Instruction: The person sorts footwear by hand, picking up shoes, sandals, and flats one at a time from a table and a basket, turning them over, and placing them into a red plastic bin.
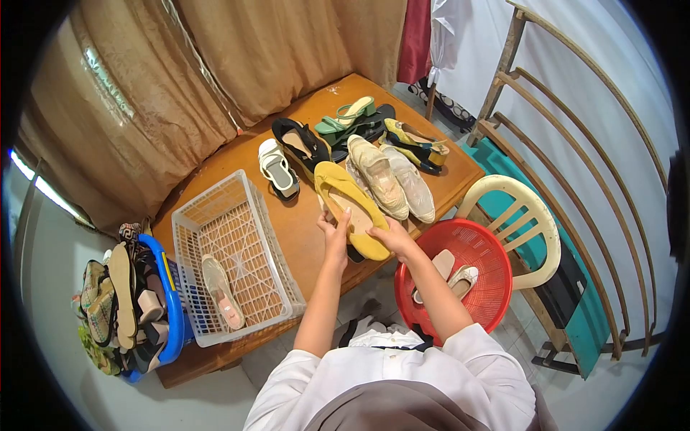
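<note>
Head view: both bare hands have hold of a yellow flat shoe [352,195], raised over the near edge of the wooden table [291,231]. The left hand [334,230] grasps its left side, thumb laid over the opening, and the right hand [389,237] is closed on the shoe near its lower end, so the grip is firm on both sides. The shoe slants, one end up toward the other footwear, the other toward the person. Just beyond it on the table lie beige lace shoes [379,176] and a paler shoe [409,183] beside them; farther back are white sandals [277,169], black shoes [305,144], green heeled sandals [350,118] and a yellow patterned pair [417,144]. To the left, a white plastic crate [277,266] holds a pale shoe [221,287] at its near end. Left of the crate, a blue-rimmed basket [172,302] is heaped with mixed footwear [126,302]. To the right of the right hand, below the table's edge, a red basket [496,287] contains light-coloured shoes [463,280], against a cream plastic chair [544,244].
</note>
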Action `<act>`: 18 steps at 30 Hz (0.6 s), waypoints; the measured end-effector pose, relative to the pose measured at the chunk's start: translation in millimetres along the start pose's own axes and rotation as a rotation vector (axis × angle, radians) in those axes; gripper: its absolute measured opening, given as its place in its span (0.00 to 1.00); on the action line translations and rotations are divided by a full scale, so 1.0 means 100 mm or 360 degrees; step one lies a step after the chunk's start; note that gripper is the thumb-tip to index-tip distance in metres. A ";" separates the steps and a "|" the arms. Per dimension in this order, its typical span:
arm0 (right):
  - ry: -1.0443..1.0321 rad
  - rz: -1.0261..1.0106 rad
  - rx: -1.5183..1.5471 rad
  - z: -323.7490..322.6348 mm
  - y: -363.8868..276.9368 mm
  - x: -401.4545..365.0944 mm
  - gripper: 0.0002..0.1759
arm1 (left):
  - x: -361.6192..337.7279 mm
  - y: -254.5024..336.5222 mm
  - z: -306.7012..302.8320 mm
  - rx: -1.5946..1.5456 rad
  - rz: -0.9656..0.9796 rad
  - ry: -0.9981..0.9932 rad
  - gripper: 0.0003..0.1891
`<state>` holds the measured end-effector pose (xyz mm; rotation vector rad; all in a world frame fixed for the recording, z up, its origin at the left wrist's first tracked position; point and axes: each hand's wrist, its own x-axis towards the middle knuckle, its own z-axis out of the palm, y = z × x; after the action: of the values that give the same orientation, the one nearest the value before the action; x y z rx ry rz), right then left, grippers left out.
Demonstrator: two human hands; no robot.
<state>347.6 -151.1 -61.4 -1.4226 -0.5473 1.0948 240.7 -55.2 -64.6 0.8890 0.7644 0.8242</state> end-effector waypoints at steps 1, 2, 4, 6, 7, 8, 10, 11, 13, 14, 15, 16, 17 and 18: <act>-0.0027 -0.0045 0.0007 0.00 -0.02 -0.08 0.24 | -0.04 0.10 0.04 -0.0057 -0.0016 -0.0099 0.38; -0.0054 -0.0092 0.0013 -0.01 -0.05 -0.16 0.24 | -0.06 0.20 0.09 -0.0114 -0.0031 -0.0200 0.38; -0.0083 -0.0192 -0.0005 -0.02 -0.13 -0.31 0.27 | -0.10 0.26 0.16 -0.0132 -0.0045 -0.0314 0.36; -0.0086 -0.0297 -0.0056 -0.04 -0.24 -0.47 0.30 | -0.17 0.25 0.25 -0.0185 -0.0027 -0.0251 0.32; -0.0085 -0.0347 -0.0082 -0.06 -0.26 -0.53 0.32 | -0.22 0.26 0.32 -0.0210 -0.0023 -0.0220 0.31; -0.0061 -0.0438 -0.0221 -0.08 -0.25 -0.58 0.33 | -0.29 0.27 0.39 -0.0220 0.0029 -0.0166 0.25; -0.0021 -0.0394 -0.0262 -0.07 -0.46 -0.80 0.34 | -0.37 0.30 0.51 -0.0137 0.0081 -0.0140 0.22; -0.0003 -0.0370 -0.0282 -0.07 -0.52 -0.88 0.34 | -0.41 0.30 0.56 -0.0096 0.0107 -0.0126 0.22; 0.0076 -0.0330 -0.0257 -0.17 -0.42 -0.88 0.36 | -0.51 0.30 0.67 -0.0025 0.0132 -0.0112 0.21; 0.0158 -0.0274 -0.0214 -0.20 -0.39 -0.90 0.37 | -0.54 0.29 0.71 0.0013 0.0145 -0.0106 0.20; 0.0242 -0.0217 -0.0168 -0.22 -0.39 -0.93 0.37 | -0.57 0.28 0.74 0.0076 0.0138 -0.0145 0.20; 0.0270 -0.0195 -0.0147 -0.25 -0.40 -0.96 0.36 | -0.59 0.26 0.76 0.0137 0.0132 -0.0187 0.21; 0.0299 -0.0175 -0.0126 -0.29 -0.42 -0.99 0.35 | -0.61 0.25 0.79 0.0198 0.0128 -0.0231 0.21; 0.0329 -0.0157 -0.0105 -0.33 -0.44 -1.02 0.35 | -0.65 0.28 0.84 0.0249 0.0124 -0.0275 0.21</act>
<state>341.9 -245.1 5.6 -1.5293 -0.5028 0.8468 272.9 -129.2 10.0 1.1206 0.6522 0.7519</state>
